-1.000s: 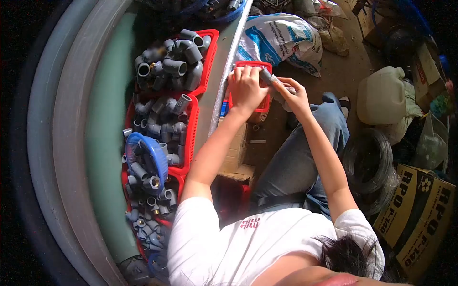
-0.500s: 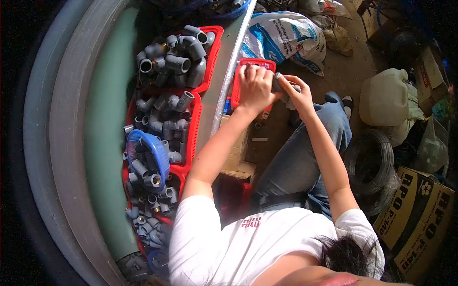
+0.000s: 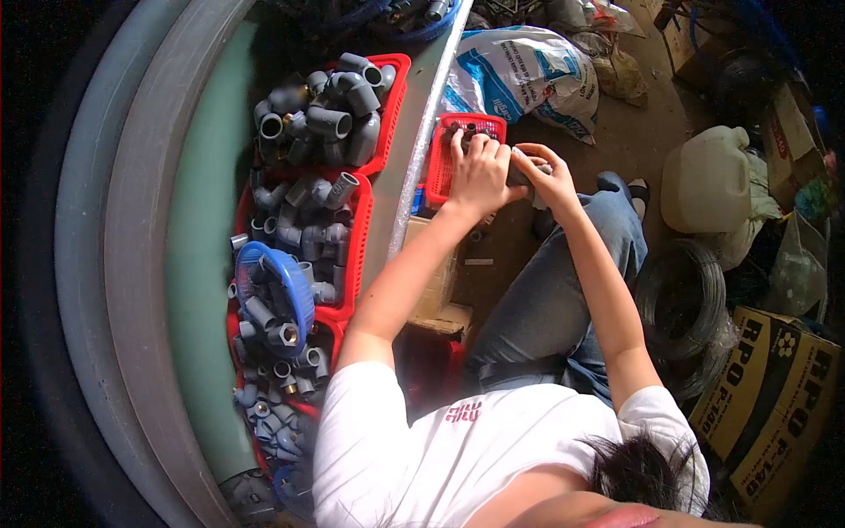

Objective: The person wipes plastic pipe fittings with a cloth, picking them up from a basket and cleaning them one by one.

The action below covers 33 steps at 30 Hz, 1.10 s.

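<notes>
A small grey piece [image 3: 519, 178] is between two bare hands, just above the centre of the frame and close to a small red basket. Fingers hide most of it, so its full shape cannot be told. The left hand [image 3: 481, 172] is bent over it, fingers curled and thumb against the piece; the index finger reaches out over the basket, and whether it touches anything there is unclear. The right hand [image 3: 547, 180] pinches the piece from the other side, fingertips meeting the left hand.

The small red basket [image 3: 437, 172], partly covered by the left hand, contains a few small dark pieces. Below it, a cardboard box [image 3: 436, 295] stands partly behind the left forearm; its contents cannot be seen.

Left of centre, red baskets run down the frame. The upper red basket [image 3: 393, 110] is heaped with thick grey elbow fittings. The middle red basket [image 3: 359, 238] has more grey fittings, and a tilted blue basket [image 3: 297, 271] with grey pieces inside lies over its lower part. The lower red basket [image 3: 335, 333] contains smaller fittings, some with brass-coloured ends. At the top edge, another blue basket [image 3: 433, 33] bears grey pieces.

At upper right stands a cloudy plastic jug [image 3: 700, 185]
</notes>
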Motion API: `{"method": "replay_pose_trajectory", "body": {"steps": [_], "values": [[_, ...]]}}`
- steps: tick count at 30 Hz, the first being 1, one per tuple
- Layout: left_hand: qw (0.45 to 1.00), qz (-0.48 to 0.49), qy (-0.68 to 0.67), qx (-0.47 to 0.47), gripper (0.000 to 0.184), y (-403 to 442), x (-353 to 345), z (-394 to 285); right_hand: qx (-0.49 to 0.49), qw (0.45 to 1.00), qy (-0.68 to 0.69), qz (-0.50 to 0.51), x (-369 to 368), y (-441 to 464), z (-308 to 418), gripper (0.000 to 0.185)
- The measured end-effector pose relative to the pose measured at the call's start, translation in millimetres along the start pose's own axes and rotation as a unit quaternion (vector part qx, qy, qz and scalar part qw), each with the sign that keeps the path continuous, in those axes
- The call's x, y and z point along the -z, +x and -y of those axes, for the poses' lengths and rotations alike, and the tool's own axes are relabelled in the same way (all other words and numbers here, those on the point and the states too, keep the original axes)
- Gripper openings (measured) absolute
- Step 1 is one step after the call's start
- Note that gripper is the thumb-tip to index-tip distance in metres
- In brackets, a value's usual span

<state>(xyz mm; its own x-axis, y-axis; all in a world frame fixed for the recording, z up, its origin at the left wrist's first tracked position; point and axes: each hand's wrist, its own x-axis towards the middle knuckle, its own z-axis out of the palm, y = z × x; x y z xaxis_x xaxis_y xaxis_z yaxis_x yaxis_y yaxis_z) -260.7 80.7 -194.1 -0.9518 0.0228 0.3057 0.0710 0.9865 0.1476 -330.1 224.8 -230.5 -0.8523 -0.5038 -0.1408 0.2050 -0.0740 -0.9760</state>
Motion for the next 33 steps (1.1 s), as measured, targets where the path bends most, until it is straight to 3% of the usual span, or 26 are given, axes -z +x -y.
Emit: {"method": "replay_pose_trajectory", "body": {"steps": [4, 9, 12, 15, 20, 22, 26, 30, 33], "values": [[0.997, -0.009, -0.072, 0.028, 0.066, 2, 4, 2, -0.089, 0.994, 0.059, -0.024, 1, 2, 5, 0.046], [0.982, -0.057, -0.181, 0.024, 0.072, 6, -4, 6, -0.127, 0.952, 0.280, 0.008, 9, 4, 17, 0.032], [0.978, -0.068, -0.198, 0.007, 0.071, 7, -7, 9, -0.138, 0.945, 0.296, 0.024, 9, 1, 22, 0.031], [0.987, -0.051, -0.153, 0.016, 0.067, 7, 0, 11, -0.131, 0.965, 0.228, -0.014, 8, -2, 21, 0.033], [0.998, 0.019, -0.055, 0.023, 0.057, 7, 13, 15, -0.034, 0.994, 0.107, -0.015, 6, 4, -1, 0.035], [1.000, -0.002, -0.023, -0.018, 0.057, 5, 8, 13, -0.011, 0.998, 0.051, -0.017, 4, 4, -5, 0.033], [0.998, -0.021, 0.006, -0.055, 0.058, 4, 7, 11, 0.014, 0.998, 0.037, -0.040, 5, 4, -12, 0.031], [0.999, -0.012, -0.003, 0.041, 0.054, 6, 9, 15, 0.058, 0.996, -0.019, -0.059, 2, 5, -16, 0.031], [1.000, 0.017, -0.016, -0.010, 0.058, 4, 7, 12, 0.033, 0.997, -0.003, -0.067, -2, 2, -11, 0.032]]}}
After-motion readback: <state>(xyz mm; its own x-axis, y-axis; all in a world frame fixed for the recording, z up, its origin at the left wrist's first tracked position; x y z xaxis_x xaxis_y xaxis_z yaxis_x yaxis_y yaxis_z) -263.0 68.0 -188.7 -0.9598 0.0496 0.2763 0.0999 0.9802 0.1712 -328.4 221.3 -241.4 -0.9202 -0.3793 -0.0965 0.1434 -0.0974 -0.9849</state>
